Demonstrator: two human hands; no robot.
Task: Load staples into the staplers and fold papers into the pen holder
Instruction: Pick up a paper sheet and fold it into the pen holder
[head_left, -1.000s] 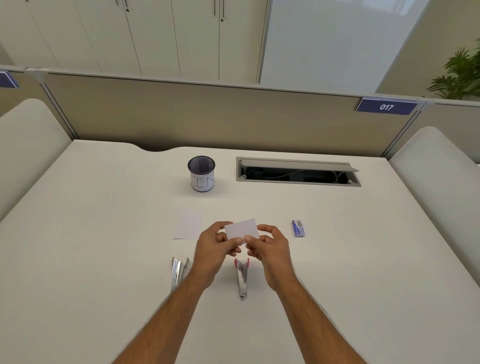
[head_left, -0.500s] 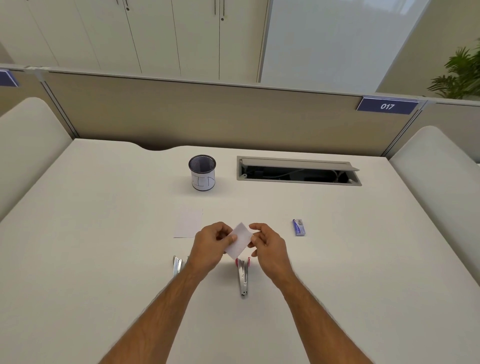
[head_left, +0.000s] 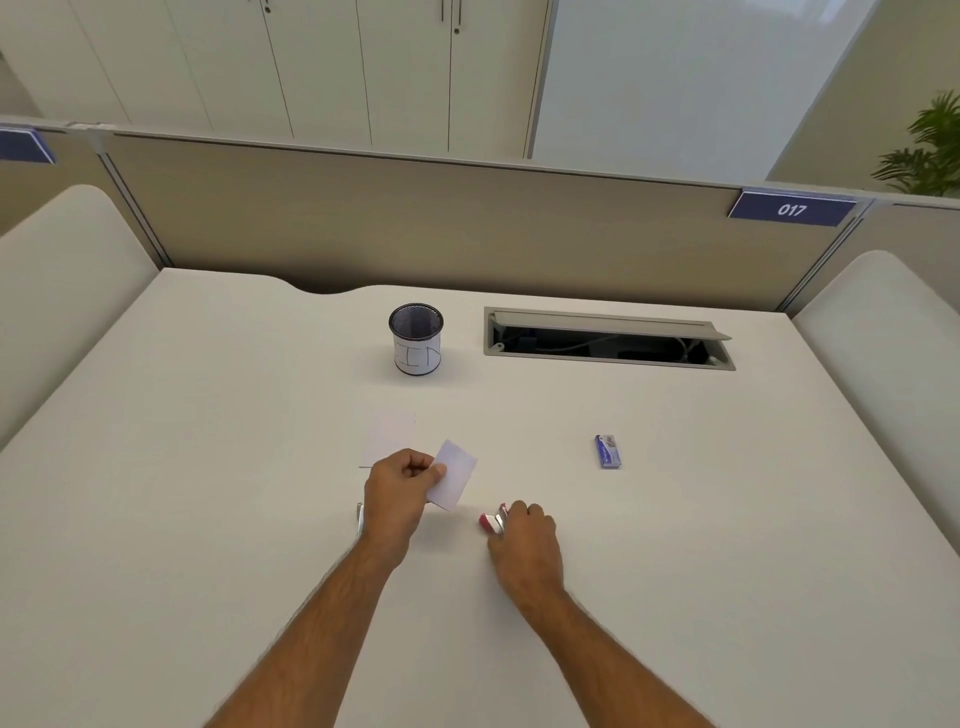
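Observation:
My left hand (head_left: 399, 491) pinches a small folded white paper (head_left: 453, 480) just above the desk. My right hand (head_left: 524, 543) lies over the pink-tipped stapler (head_left: 489, 521), fingers curled around it; only the stapler's front end shows. A second, silver stapler (head_left: 359, 518) lies mostly hidden behind my left wrist. A flat white paper sheet (head_left: 390, 437) rests on the desk beyond my left hand. The black mesh pen holder (head_left: 415, 339) with a white label stands farther back. A blue staple box (head_left: 607, 451) lies to the right.
A cable hatch (head_left: 608, 339) with its lid raised is set into the white desk (head_left: 208, 467) at the back right. A beige partition (head_left: 415, 223) closes the far edge, and padded side panels flank the desk.
My right hand let go of the folded paper and dropped onto the pink-tipped stapler. The paper now stays in my left hand alone, slightly turned.

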